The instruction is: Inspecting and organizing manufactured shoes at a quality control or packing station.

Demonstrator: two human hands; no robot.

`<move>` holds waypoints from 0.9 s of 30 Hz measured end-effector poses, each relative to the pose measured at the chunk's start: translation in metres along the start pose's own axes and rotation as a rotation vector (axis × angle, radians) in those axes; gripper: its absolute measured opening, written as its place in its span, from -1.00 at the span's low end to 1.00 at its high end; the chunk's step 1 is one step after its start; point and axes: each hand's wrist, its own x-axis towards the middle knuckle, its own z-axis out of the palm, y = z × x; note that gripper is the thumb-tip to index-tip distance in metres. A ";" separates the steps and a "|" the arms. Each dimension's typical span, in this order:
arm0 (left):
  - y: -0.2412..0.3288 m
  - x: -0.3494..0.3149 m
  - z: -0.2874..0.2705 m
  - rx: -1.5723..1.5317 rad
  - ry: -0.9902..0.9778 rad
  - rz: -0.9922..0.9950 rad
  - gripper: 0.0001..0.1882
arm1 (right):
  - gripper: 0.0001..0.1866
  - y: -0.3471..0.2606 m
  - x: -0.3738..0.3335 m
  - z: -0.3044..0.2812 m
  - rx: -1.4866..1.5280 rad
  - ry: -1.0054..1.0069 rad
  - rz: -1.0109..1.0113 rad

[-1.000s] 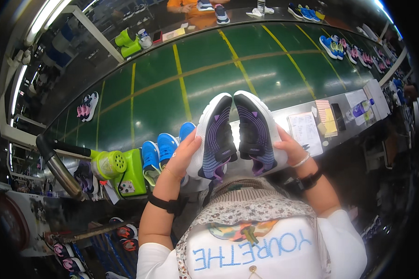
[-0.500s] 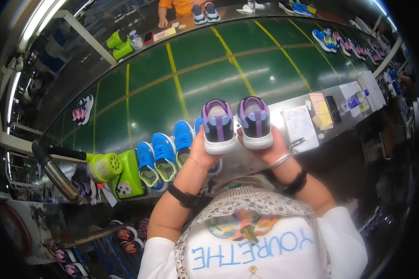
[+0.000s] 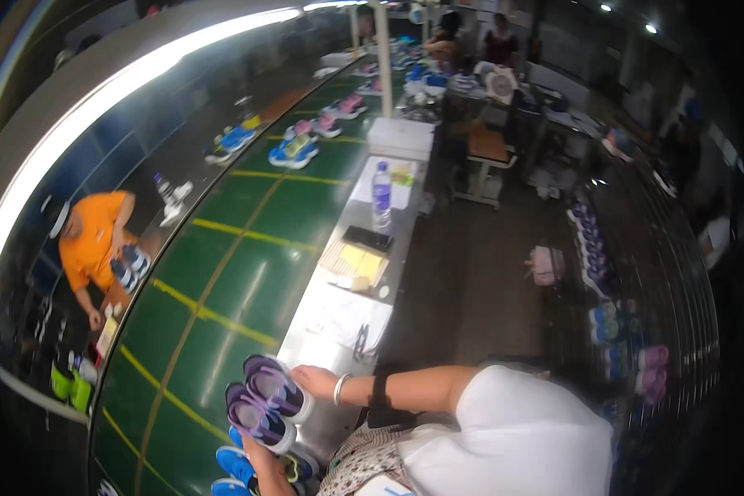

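Two dark sneakers with purple collars and white soles are held close together above the metal bench edge (image 3: pixel 332 337). My left hand (image 3: pixel 260 456) is closed on the nearer sneaker (image 3: pixel 255 426), gripping it from below; part of that hand is behind the shoe. The other sneaker (image 3: pixel 279 392) is in my right hand (image 3: pixel 316 383), whose fingers are closed along its side. Bright blue sneakers (image 3: pixel 238 465) sit beside and partly behind my left forearm at the lower edge.
Along the bench lie papers with a pen (image 3: pixel 360 339), a yellow pad (image 3: pixel 359 263), a dark phone (image 3: pixel 367 238) and a bottle (image 3: pixel 381 194). The green conveyor (image 3: pixel 223 273) carries blue sneakers (image 3: pixel 293 152) farther off. A person in orange (image 3: pixel 95 236) holds shoes across it.
My view has swung to the right, bringing the far end of the line and the aisle into sight. Both sneakers stay in my hands, now drawn close together.
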 end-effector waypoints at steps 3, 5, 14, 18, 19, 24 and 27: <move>-0.062 0.063 -0.050 0.427 0.183 0.116 -0.68 | -0.60 0.064 0.007 -0.015 -0.219 0.007 -0.162; -0.063 0.096 -0.025 0.501 0.080 0.145 -0.68 | -0.63 0.088 0.008 -0.008 -0.170 -0.129 -0.061; -0.074 0.142 0.062 0.783 -0.194 0.264 -0.69 | -0.60 0.021 -0.003 -0.009 -0.492 -0.061 -0.438; -0.075 0.142 0.061 0.877 -0.201 0.317 -0.70 | -0.62 0.012 -0.013 -0.006 -0.358 -0.084 -0.449; -0.075 0.142 0.061 0.899 -0.200 0.332 -0.70 | -0.62 0.010 -0.015 -0.004 -0.326 -0.091 -0.453; -0.080 0.137 0.061 1.007 -0.214 0.393 -0.70 | -0.63 0.002 -0.024 0.001 -0.165 -0.119 -0.456; -0.084 0.136 0.065 1.065 -0.226 0.433 -0.71 | -0.62 -0.004 -0.027 0.000 -0.074 -0.132 -0.455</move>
